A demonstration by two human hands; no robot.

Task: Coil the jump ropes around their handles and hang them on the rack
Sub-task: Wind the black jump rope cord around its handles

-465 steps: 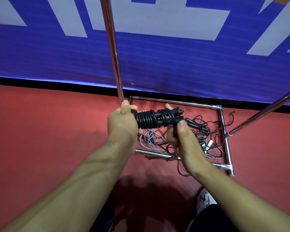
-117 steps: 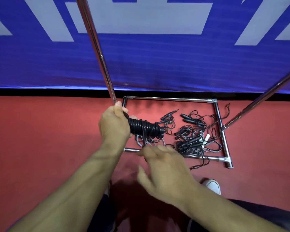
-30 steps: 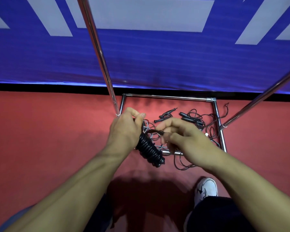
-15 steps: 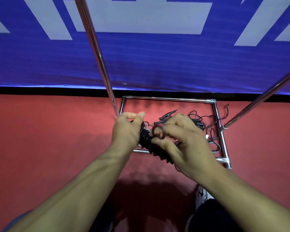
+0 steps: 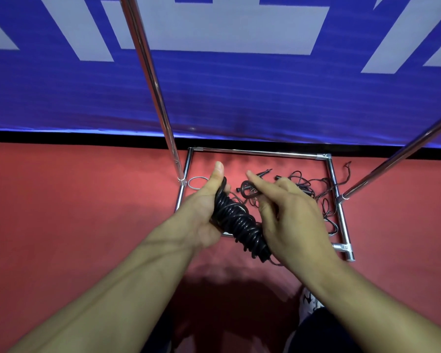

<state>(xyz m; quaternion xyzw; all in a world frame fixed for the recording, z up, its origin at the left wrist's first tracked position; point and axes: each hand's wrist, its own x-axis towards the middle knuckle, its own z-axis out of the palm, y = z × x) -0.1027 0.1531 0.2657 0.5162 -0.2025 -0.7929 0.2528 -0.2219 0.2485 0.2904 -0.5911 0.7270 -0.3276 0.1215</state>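
Nearest, the left hand (image 5: 201, 212) grips the coiled jump rope (image 5: 239, 222), fingers curled round it; the right hand (image 5: 288, 220) pinches its loose loop (image 5: 247, 191). Beyond, loose ropes (image 5: 313, 194) lie inside the rack (image 5: 260, 152) base on open red floor (image 5: 74, 200).

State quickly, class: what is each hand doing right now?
Left hand: grips the coiled jump rope.
Right hand: fingers pinch a small dark loop.
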